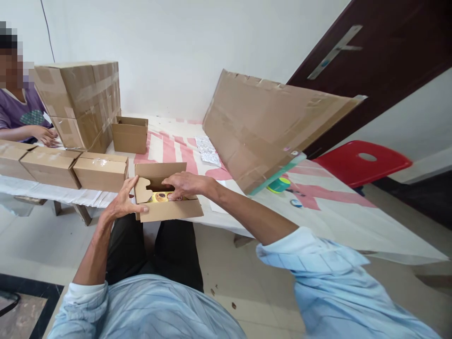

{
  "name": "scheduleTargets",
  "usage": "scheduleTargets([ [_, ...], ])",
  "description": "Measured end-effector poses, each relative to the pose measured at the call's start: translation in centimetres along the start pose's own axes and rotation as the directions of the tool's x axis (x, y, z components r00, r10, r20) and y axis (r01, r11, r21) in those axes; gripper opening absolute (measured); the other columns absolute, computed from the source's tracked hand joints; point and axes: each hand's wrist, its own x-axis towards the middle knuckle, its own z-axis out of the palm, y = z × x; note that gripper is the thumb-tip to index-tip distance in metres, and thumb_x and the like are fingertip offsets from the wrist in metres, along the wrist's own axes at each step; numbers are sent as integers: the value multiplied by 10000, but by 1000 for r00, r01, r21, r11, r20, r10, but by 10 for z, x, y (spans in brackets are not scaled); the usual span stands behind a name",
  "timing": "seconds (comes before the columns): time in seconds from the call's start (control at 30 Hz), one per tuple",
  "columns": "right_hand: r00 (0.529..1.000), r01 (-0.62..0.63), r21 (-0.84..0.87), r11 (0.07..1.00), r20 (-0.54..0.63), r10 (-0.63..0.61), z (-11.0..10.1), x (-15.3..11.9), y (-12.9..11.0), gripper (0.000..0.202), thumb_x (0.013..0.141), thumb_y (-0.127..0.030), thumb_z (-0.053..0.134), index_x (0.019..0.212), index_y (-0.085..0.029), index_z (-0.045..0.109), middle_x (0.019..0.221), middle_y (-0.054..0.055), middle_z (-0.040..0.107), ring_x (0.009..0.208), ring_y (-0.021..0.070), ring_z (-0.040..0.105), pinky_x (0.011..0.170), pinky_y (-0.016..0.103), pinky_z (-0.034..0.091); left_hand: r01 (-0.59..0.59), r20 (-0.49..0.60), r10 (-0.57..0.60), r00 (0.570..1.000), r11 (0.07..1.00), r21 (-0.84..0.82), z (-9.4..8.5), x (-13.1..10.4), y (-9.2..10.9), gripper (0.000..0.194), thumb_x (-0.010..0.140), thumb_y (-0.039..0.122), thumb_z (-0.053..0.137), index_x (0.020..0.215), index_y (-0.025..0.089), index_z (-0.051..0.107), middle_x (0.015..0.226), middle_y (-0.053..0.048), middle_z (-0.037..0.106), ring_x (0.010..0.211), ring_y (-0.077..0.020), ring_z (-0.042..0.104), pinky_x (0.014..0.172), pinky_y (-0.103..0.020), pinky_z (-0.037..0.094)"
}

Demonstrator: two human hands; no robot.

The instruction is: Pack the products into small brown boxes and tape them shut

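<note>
An open cardboard box [173,213] sits at the table's near edge in front of my lap, its flaps standing out. My left hand [122,202] grips the box's left end, the thumb lying along the front flap. Reaching over the right side, my right hand [185,184] has its fingers down at the box opening, on a yellow printed packet [159,197] inside. The fingertips are partly hidden, and how much the box contains cannot be seen.
Closed cardboard boxes [100,172] line the left edge, below a taped stack [84,103]. Behind stand a small open box [130,136] and a leaning cardboard sheet [268,117]. A tape roll [278,184], a red chair [363,162] and a person in purple [26,110] are also in view.
</note>
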Motion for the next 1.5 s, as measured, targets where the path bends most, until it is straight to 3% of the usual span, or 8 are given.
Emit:
scheduleTargets([
  [0.43,999,49,-54,997,-9,-50,5,3,9,292,931,-285,626,1187,-228,752,1169,115,789,1071,297,706,852,363,469,-9,-13,8,1000,1000,-22,-8,28,-21,1186,639,530,968,1675,266,456,1708,-143,407,1520,-439,489,1123,-508,591],
  [0.6,973,91,8,996,-213,-87,2,10,19,359,968,-288,612,1295,-193,728,1295,151,763,1186,309,679,979,397,498,-12,-52,13,999,1000,20,-18,46,-22,1216,587,504,999,1657,252,480,1677,-141,458,1545,-448,463,1217,-547,512],
  [0.8,862,179,253,951,-507,-27,-35,-10,47,490,944,-309,605,1408,-182,698,1455,146,694,1295,295,660,1057,402,540,44,-92,-45,995,999,-16,-15,54,-16,1249,587,492,994,1674,242,432,1730,-179,410,1601,-489,375,1235,-620,470],
  [1.07,812,377,634,675,-577,89,-77,-50,43,555,873,-410,756,1375,-178,712,1296,117,772,1106,285,741,930,416,633,-163,-306,144,941,986,-37,-35,57,43,986,749,570,916,1605,274,526,1692,-187,471,1513,-435,519,1090,-560,590],
  [1.23,810,429,680,595,-582,81,-79,-37,26,579,776,-428,887,1283,-185,748,1272,126,766,1132,307,734,966,455,644,-268,-257,203,945,930,-250,-46,75,90,929,711,476,982,1535,300,593,1475,-149,686,1238,-357,737,944,-462,650],
  [1.33,719,493,679,545,-670,184,-73,-25,26,728,775,-568,894,1361,-184,697,1305,141,726,1160,315,719,962,458,652,-260,-294,160,942,903,-342,-44,80,101,780,666,461,1012,1339,207,711,1195,-118,802,1068,-306,784,880,-409,657],
  [1.43,546,596,648,474,-760,352,-59,-14,26,853,819,-704,815,1492,-232,588,1424,146,661,1273,316,673,1024,459,633,-332,-533,73,843,849,-410,-36,80,104,708,629,495,1022,1181,185,704,1091,-95,805,959,-265,788,755,-342,649],
  [1.5,546,620,679,393,-733,406,-47,-6,18,895,836,-704,802,1560,-263,516,1481,151,642,1325,318,653,1050,472,625,-370,-624,-26,781,786,-496,-25,78,105,684,624,517,1016,1108,200,651,1079,-82,793,899,-242,788,681,-314,634],
])
